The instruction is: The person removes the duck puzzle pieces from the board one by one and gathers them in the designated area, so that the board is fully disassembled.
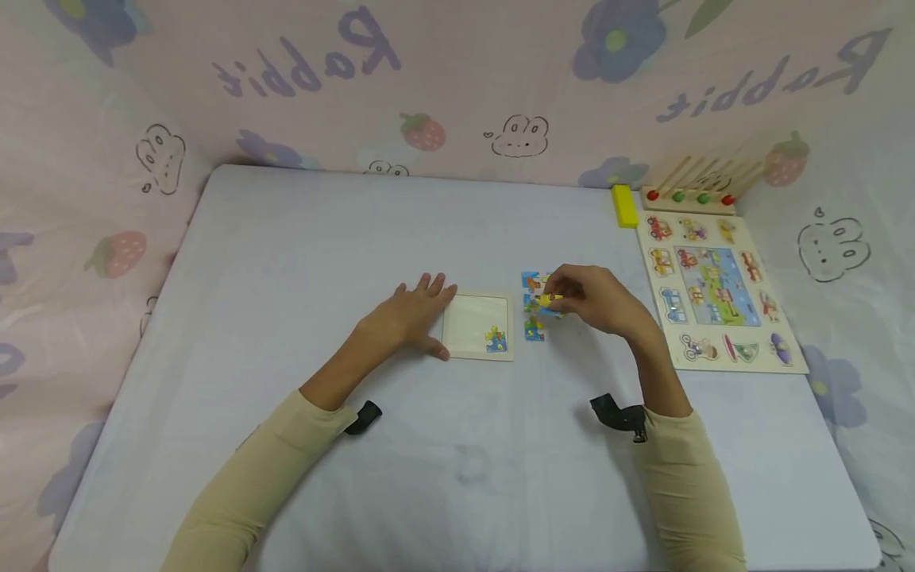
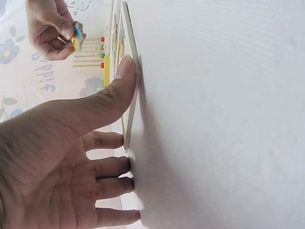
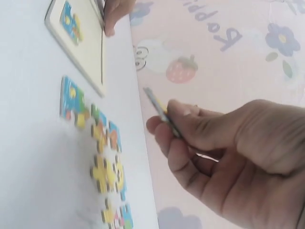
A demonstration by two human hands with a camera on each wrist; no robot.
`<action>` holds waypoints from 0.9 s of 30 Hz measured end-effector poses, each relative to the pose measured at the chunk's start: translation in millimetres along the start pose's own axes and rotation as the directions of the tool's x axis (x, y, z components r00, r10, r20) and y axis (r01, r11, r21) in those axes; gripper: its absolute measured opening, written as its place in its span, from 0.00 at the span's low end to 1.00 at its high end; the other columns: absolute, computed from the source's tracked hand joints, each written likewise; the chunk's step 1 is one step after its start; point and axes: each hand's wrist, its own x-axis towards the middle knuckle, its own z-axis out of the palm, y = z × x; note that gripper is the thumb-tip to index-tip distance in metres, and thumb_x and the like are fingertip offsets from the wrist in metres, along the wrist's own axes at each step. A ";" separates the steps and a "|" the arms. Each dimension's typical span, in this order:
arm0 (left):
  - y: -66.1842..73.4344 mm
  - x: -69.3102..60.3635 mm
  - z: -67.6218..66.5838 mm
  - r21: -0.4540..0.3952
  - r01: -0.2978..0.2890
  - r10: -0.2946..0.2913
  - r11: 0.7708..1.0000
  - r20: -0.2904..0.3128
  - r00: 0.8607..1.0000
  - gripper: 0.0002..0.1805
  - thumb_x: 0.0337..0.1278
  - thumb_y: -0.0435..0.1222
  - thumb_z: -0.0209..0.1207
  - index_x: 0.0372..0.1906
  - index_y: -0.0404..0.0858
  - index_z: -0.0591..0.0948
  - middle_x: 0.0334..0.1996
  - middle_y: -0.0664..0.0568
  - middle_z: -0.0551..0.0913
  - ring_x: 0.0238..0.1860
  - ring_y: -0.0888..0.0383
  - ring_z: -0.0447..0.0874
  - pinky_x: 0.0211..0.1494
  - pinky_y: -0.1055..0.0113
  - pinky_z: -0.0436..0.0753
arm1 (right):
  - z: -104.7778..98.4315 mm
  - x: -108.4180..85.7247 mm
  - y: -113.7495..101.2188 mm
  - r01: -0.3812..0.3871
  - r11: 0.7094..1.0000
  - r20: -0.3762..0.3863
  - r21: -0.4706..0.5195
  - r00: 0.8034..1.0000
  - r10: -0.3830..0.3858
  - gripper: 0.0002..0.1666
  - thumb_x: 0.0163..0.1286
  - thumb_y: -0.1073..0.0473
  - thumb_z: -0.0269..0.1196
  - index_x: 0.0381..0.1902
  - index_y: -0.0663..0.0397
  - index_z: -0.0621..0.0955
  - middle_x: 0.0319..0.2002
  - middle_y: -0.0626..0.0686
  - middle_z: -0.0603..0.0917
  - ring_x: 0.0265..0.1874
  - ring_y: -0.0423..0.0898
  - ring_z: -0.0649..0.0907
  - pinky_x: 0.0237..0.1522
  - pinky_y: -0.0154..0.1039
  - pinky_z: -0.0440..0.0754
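A shallow wooden puzzle tray point(image 1: 468, 316) lies on the white table, with one jigsaw piece point(image 1: 496, 340) in its near right corner. My left hand point(image 1: 407, 318) rests at the tray's left side; its fingers are spread, and in the left wrist view the thumb point(image 2: 107, 100) lies against the tray's edge. Between thumb and fingertips my right hand point(image 1: 596, 298) pinches a thin jigsaw piece point(image 3: 161, 109), raised above the table. Beneath and beside that hand, to the right of the tray, are several loose jigsaw pieces point(image 3: 71, 98) in blue, yellow and orange.
Farther right lies a wooden picture board point(image 1: 665, 349) with vehicle shapes. Behind it stands a wooden rack point(image 1: 689, 202) with sticks and red and green beads, beside a yellow block point(image 1: 624, 206). Printed curtains point(image 1: 457, 95) hang behind the table.
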 end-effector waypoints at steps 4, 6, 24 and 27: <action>0.1 0.4 -0.2 -0.008 -0.001 0.001 1.000 -0.003 1.000 0.64 0.55 0.55 0.75 0.86 0.40 0.48 0.86 0.41 0.41 0.87 0.42 0.37 0.87 0.40 0.50 | -4.2 -6.6 8.9 -0.064 0.997 0.022 -0.037 0.998 0.065 0.13 0.66 0.72 0.70 0.48 0.65 0.84 0.46 0.62 0.88 0.44 0.54 0.86 0.49 0.42 0.83; 0.1 0.5 -0.1 -0.013 -0.002 0.002 1.000 -0.001 1.000 0.64 0.55 0.54 0.75 0.86 0.40 0.48 0.86 0.42 0.41 0.87 0.42 0.37 0.87 0.40 0.49 | -3.9 -9.4 13.0 -0.087 0.995 0.062 -0.050 0.994 0.090 0.12 0.66 0.72 0.70 0.47 0.64 0.84 0.45 0.61 0.88 0.43 0.53 0.85 0.48 0.44 0.83; 1.4 -1.4 -1.6 -0.029 0.003 -0.003 1.000 -0.006 1.000 0.65 0.52 0.54 0.76 0.86 0.39 0.49 0.86 0.41 0.42 0.87 0.42 0.38 0.87 0.39 0.50 | 10.2 -13.9 27.5 -0.141 0.983 0.098 -0.118 0.983 0.153 0.14 0.62 0.65 0.76 0.41 0.63 0.83 0.35 0.56 0.84 0.35 0.49 0.78 0.39 0.40 0.75; 1.4 -0.8 -1.7 -0.031 0.002 -0.002 1.000 -0.006 1.000 0.64 0.53 0.53 0.76 0.86 0.39 0.49 0.86 0.41 0.42 0.87 0.42 0.38 0.87 0.40 0.50 | 10.7 -15.4 25.3 -0.146 0.981 0.088 -0.127 0.984 0.157 0.16 0.61 0.64 0.77 0.42 0.64 0.83 0.34 0.56 0.83 0.35 0.49 0.78 0.40 0.41 0.75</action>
